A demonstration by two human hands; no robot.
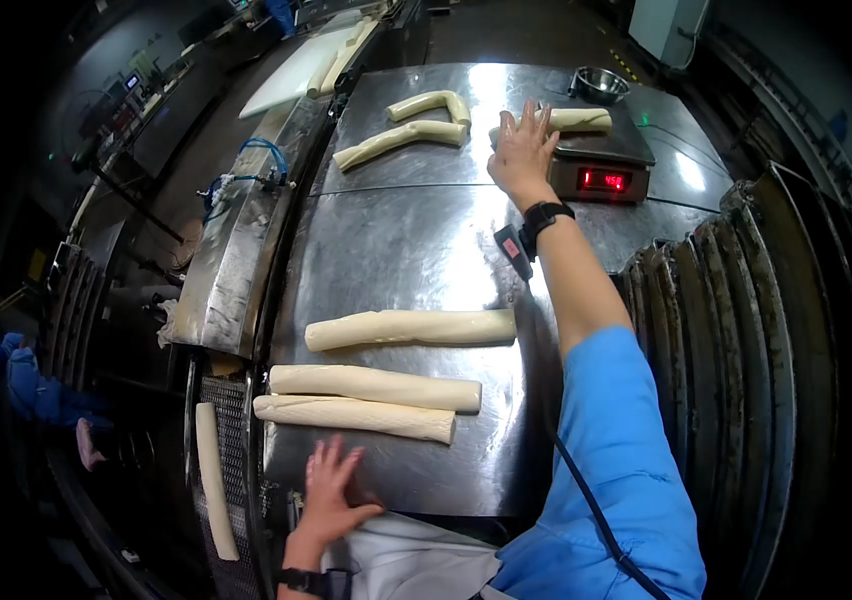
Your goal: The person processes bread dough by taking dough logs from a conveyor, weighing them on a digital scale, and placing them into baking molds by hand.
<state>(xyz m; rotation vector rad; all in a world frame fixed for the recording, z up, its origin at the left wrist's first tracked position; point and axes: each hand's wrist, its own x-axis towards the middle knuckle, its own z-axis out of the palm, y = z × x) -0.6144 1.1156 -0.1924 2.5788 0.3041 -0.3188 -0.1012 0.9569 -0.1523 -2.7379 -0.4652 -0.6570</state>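
My right hand (524, 155) reaches to the far side of the steel table, fingers stretched out over the left end of a pale dough roll (586, 120). That roll lies on a weighing scale (601, 150) with a lit red display; whether my palm presses on it I cannot tell. Near the table's front edge my left hand (329, 495) is open, fingers spread, just short of the nearest dough roll (356, 416). Another dough roll (376, 386) lies alongside that one, and a thicker dough roll (411, 328) sits farther back. Neither hand is closed round anything.
Two bent dough pieces (401, 142) lie at the table's far left. A metal bowl (601, 85) stands behind the scale. Left of the table runs a mesh conveyor (231, 480) carrying a dough strip (214, 480). Upright metal trays (716, 330) line the right side.
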